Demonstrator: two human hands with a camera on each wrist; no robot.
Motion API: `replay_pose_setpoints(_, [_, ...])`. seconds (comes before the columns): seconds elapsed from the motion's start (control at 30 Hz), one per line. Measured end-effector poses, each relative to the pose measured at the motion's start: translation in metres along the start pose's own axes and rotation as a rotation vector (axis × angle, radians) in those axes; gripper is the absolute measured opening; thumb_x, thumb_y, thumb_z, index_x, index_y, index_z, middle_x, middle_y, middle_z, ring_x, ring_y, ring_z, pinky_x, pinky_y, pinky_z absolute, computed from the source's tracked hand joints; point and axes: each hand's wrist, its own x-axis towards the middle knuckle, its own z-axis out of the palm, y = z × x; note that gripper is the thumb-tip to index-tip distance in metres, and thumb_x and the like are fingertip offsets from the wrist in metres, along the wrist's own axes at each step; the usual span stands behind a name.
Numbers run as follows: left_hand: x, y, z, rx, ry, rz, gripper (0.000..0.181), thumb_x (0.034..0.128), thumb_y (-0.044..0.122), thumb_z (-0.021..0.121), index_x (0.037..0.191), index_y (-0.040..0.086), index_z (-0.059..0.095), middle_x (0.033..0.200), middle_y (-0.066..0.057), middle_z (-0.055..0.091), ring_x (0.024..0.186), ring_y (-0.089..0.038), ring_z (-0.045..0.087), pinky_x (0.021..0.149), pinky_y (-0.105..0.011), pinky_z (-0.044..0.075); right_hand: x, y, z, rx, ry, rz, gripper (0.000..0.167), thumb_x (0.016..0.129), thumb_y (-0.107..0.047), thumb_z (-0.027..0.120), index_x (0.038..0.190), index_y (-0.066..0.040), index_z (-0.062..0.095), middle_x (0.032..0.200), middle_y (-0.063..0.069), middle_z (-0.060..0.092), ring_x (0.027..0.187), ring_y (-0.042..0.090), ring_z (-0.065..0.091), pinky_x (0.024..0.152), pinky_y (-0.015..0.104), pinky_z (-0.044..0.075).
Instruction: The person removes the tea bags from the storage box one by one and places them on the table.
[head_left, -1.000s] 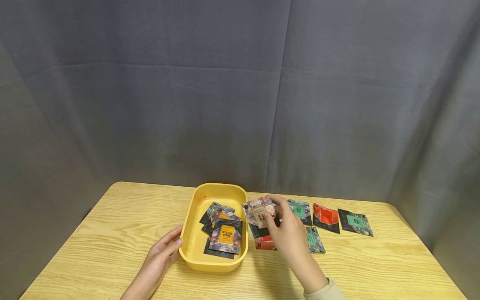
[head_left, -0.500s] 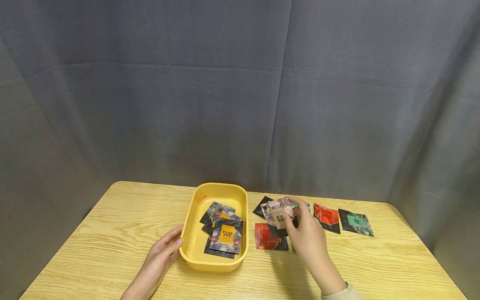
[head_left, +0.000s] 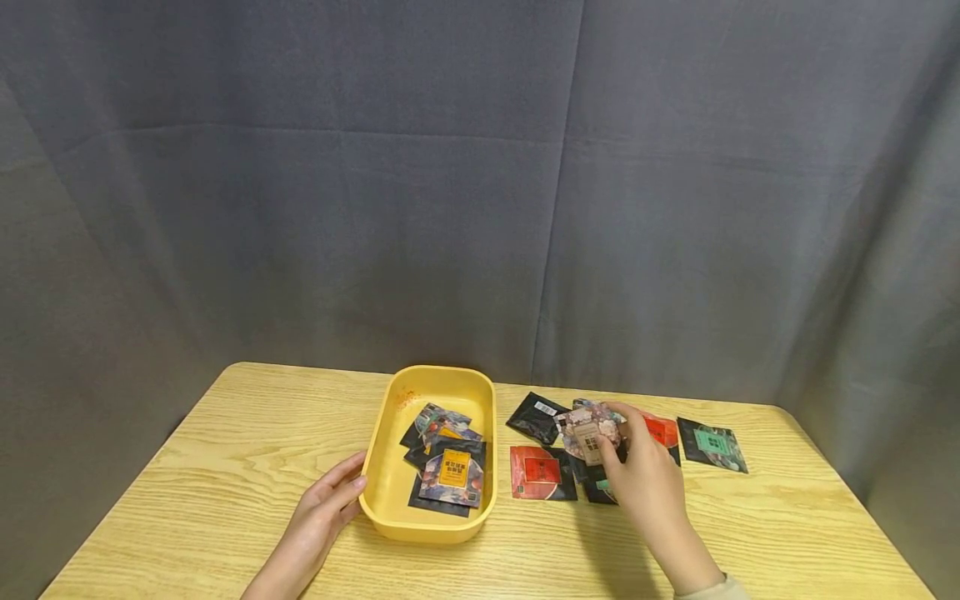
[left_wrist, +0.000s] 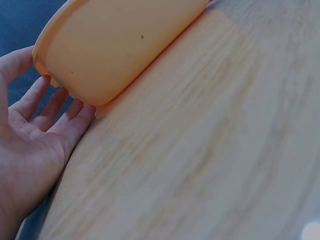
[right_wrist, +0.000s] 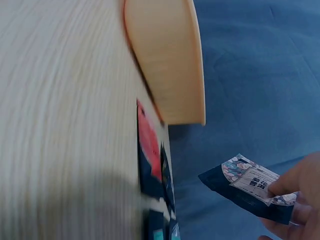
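Observation:
My right hand (head_left: 651, 479) pinches a flat floral sachet (head_left: 579, 432) with a pale label, thumb on its face, above other sachets on the table. In the right wrist view the sachet (right_wrist: 240, 184) hangs clear of the tabletop, its dark lower half showing. My left hand (head_left: 322, 504) touches the left side of a yellow plastic bin (head_left: 386, 504), fingertips along its outer wall, as the left wrist view shows. Inside the bin lie several overlapping sachets, the topmost sachet (head_left: 453, 477) bearing an orange label.
Under and around the right hand lie a black sachet (head_left: 534, 418) with its barcode up, a red-labelled sachet (head_left: 542, 472), a second red one (head_left: 662, 431) and green-labelled ones, partly hidden. Farthest right is a green-labelled sachet (head_left: 712, 444). A grey curtain (head_left: 450, 208) hangs behind the wooden table (head_left: 247, 450).
My right hand has moved rightward with the floral sachet, away from the bin, uncovering the black and red-labelled sachets. The left hand and the bin have stayed put.

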Motion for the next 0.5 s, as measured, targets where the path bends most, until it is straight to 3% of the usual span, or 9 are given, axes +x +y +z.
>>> replay_pose_setpoints(0.27, [0.0, -0.001, 0.0, -0.007, 0.001, 0.008, 0.054, 0.1006, 0.016, 0.055, 0.148, -0.005, 0.038, 0.146, -0.023, 0.042, 0.119, -0.017, 0.056, 0.095, -0.029, 0.049, -0.002, 0.018, -0.009, -0.019, -0.026, 0.06, 0.048, 0.092, -0.01, 0.07, 0.136, -0.007, 0.051, 0.1, 0.024, 0.068, 0.044, 0.016, 0.039, 0.039, 0.029, 0.027])
replay_pose_setpoints(0.5, [0.001, -0.002, 0.0, -0.02, 0.019, 0.004, 0.054, 0.1, 0.014, 0.055, 0.147, -0.006, 0.038, 0.147, -0.023, 0.041, 0.117, -0.014, 0.057, 0.094, -0.027, 0.05, -0.003, 0.033, -0.017, -0.041, -0.035, 0.089, 0.048, 0.093, -0.011, 0.069, 0.137, -0.006, 0.048, 0.093, 0.022, 0.066, 0.042, 0.017, 0.04, 0.037, 0.028, 0.028])
